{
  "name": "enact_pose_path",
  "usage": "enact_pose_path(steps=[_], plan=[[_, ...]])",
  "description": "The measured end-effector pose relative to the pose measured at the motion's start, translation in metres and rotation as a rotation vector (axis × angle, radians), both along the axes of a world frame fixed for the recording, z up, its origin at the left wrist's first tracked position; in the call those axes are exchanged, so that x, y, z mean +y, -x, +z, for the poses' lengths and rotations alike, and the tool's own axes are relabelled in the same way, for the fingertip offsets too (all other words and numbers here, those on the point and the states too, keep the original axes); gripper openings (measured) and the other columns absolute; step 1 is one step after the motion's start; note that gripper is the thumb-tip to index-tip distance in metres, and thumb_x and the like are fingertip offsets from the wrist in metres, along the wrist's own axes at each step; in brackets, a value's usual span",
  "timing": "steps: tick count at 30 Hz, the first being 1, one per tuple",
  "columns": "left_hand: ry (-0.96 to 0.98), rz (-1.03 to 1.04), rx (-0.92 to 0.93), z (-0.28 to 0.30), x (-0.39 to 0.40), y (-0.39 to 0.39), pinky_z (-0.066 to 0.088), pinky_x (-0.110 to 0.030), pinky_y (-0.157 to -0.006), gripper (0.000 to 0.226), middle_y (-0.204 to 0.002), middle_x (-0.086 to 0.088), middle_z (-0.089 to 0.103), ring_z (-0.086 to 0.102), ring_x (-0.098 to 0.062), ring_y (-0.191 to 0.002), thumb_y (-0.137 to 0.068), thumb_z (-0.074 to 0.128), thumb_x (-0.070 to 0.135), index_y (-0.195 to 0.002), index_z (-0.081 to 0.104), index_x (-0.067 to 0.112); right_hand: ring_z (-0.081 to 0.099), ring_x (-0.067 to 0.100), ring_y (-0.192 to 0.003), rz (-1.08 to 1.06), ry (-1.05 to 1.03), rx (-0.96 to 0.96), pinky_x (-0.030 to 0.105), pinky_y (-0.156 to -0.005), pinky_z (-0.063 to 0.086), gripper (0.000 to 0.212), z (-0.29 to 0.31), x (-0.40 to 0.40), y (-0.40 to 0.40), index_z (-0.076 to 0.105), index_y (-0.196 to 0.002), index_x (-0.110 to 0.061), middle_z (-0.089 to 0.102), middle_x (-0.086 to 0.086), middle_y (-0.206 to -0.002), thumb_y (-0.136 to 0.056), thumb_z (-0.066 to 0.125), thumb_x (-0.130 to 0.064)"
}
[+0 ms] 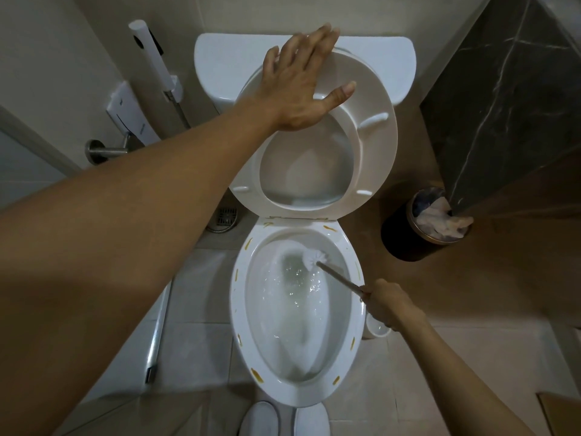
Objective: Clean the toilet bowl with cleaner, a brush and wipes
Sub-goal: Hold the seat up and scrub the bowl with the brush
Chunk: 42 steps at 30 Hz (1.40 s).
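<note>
Bathroom floor; brush holder point(377, 328) half-hidden behind right hand point(385, 305).

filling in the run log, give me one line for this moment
left hand: flat on raised white plastic seat | right hand: grips white-bristled toilet brush | brush head in white ceramic bowl

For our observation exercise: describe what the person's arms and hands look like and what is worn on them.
Both forearms are bare, with no sleeves in view. The left hand and right hand wear no gloves, and no rings, watch or bracelets are visible.
</note>
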<state>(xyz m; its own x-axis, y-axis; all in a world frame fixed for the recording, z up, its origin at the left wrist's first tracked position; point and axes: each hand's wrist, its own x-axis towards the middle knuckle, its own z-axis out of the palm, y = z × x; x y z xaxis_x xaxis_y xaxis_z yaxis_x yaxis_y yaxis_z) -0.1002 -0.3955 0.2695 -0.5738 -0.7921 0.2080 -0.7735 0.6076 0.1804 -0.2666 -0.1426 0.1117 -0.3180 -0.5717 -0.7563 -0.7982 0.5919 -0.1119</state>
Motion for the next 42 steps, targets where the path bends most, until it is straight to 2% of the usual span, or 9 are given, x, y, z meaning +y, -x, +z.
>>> enact_pose_path(steps=[3,6,11,15,19,28,34,38,42], plan=[[0.001,0.002,0.001,0.000,0.000,0.001,0.002,-0.052,-0.115,0.079,-0.160,0.000,-0.001,0.000,-0.026,-0.146,-0.091,0.025,0.066,-0.152,0.000,0.022,0.044,0.012,-0.050,0.118,-0.168,0.009,0.020,-0.044,0.038,0.019,0.029,-0.005,0.010,0.060,-0.101,-0.014,0.051,-0.001,-0.069,-0.099,0.044,-0.023],[-0.002,-0.002,0.006,0.000,0.000,0.002,0.002,-0.052,-0.115,0.080,-0.160,0.000,0.000,0.001,-0.026,-0.146,-0.090,0.024,0.067,-0.152,0.001,0.022,0.041,0.010,-0.048,0.208,-0.200,0.038,0.020,-0.044,0.033,0.020,0.041,-0.017,0.017,0.061,-0.099,-0.012,0.047,-0.003,-0.062,-0.098,0.046,-0.026],[-0.008,-0.004,-0.005,0.000,0.000,0.001,0.002,-0.053,-0.115,0.081,-0.160,-0.001,-0.001,0.000,-0.026,-0.146,-0.089,0.023,0.067,-0.152,0.000,0.021,0.056,0.015,-0.064,0.193,-0.011,0.047,0.023,-0.054,0.043,0.025,0.017,-0.035,0.017,0.067,-0.106,-0.009,0.060,0.002,-0.081,-0.096,0.049,-0.023],[-0.013,0.002,0.002,0.001,0.001,0.000,0.002,-0.052,-0.115,0.079,-0.160,0.001,-0.001,0.000,-0.025,-0.146,-0.091,0.024,0.066,-0.152,0.000,0.022,0.064,0.020,-0.080,0.226,-0.057,0.037,0.029,-0.070,0.054,0.029,0.004,-0.032,0.012,0.065,-0.117,-0.017,0.066,0.003,-0.100,-0.094,0.051,-0.027],[-0.009,0.004,0.010,0.002,0.002,0.001,0.001,-0.052,-0.115,0.077,-0.160,0.002,-0.001,0.001,-0.025,-0.146,-0.092,0.025,0.065,-0.152,0.000,0.022,0.053,0.016,-0.073,0.304,-0.142,0.028,0.019,-0.052,0.038,0.029,0.015,-0.033,0.012,0.065,-0.119,-0.018,0.057,-0.004,-0.088,-0.098,0.047,-0.025],[-0.003,-0.003,-0.003,0.002,0.001,0.000,0.003,-0.053,-0.116,0.079,-0.160,0.000,0.001,0.002,-0.026,-0.146,-0.091,0.024,0.066,-0.152,0.001,0.021,0.065,0.026,-0.092,0.351,-0.093,0.102,0.030,-0.075,0.053,0.033,0.002,-0.035,0.009,0.065,-0.119,-0.015,0.066,0.004,-0.105,-0.089,0.054,-0.019],[-0.006,-0.001,0.005,0.002,0.001,0.001,0.002,-0.052,-0.115,0.078,-0.160,0.001,0.000,0.001,-0.026,-0.146,-0.092,0.025,0.065,-0.152,0.001,0.022,0.045,0.008,-0.057,0.377,-0.178,0.130,0.017,-0.051,0.035,0.025,0.052,-0.034,0.020,0.066,-0.111,-0.007,0.049,-0.005,-0.069,-0.096,0.050,-0.019],[-0.015,0.001,0.011,0.003,0.002,0.000,0.002,-0.053,-0.115,0.078,-0.160,0.000,0.000,0.000,-0.026,-0.146,-0.092,0.026,0.065,-0.152,0.001,0.022,0.064,0.019,-0.083,0.308,-0.014,0.194,0.028,-0.075,0.056,0.022,0.048,-0.038,0.015,0.067,-0.110,-0.010,0.061,0.003,-0.090,-0.092,0.056,-0.016],[-0.017,0.000,0.003,0.003,0.002,0.001,0.002,-0.053,-0.115,0.078,-0.160,0.000,0.000,0.000,-0.026,-0.146,-0.092,0.026,0.065,-0.152,0.001,0.021,0.061,0.026,-0.091,0.385,-0.109,0.169,0.036,-0.089,0.052,0.026,0.045,-0.033,0.006,0.064,-0.113,-0.006,0.060,0.007,-0.093,-0.092,0.052,-0.016]])
